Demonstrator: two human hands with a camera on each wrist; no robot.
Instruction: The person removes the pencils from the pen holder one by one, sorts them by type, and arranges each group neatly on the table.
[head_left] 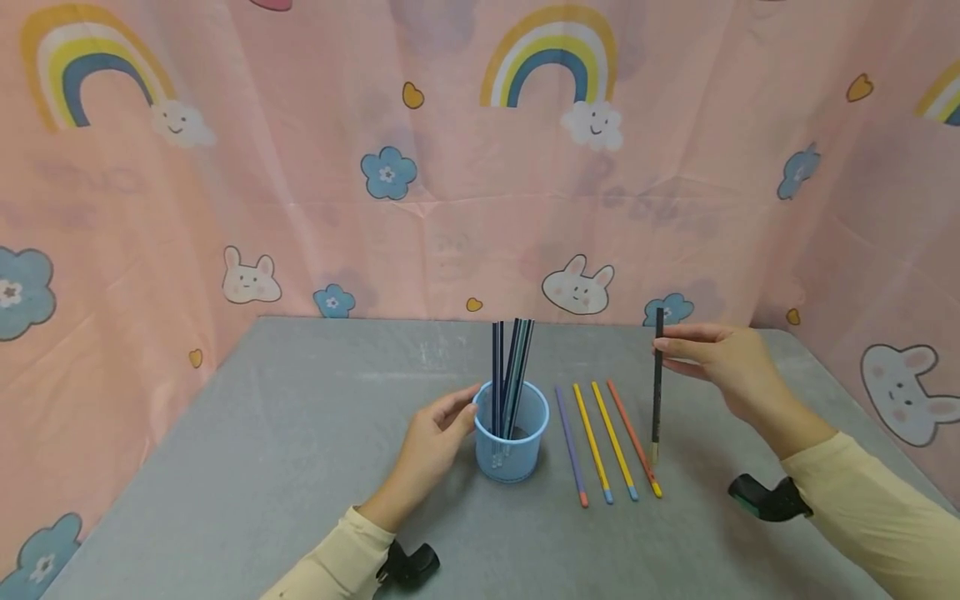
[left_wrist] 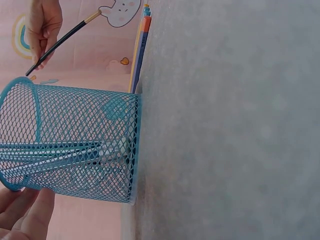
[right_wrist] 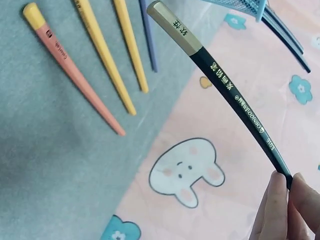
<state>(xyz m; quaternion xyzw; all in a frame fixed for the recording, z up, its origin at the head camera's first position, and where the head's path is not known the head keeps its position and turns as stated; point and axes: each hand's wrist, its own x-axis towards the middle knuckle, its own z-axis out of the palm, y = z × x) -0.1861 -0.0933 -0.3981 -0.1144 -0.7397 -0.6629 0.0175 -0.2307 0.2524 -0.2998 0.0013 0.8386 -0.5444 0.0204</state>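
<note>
A light-blue mesh pencil cup stands upright on the grey table, with several dark pencils leaning inside. My left hand holds the cup's left side near the rim, thumb in front and fingers behind. To the right, my right hand pinches a black pencil near its upper end between thumb and fingers. That pencil hangs nearly vertical, its gold-coloured end down, with gold lettering along the barrel in the right wrist view. Part of the left fingers is hidden behind the cup.
Between cup and right hand lie a purple pencil, two yellow pencils and an orange pencil, side by side. A pink patterned cloth hangs behind the table. Each wrist wears a small black camera.
</note>
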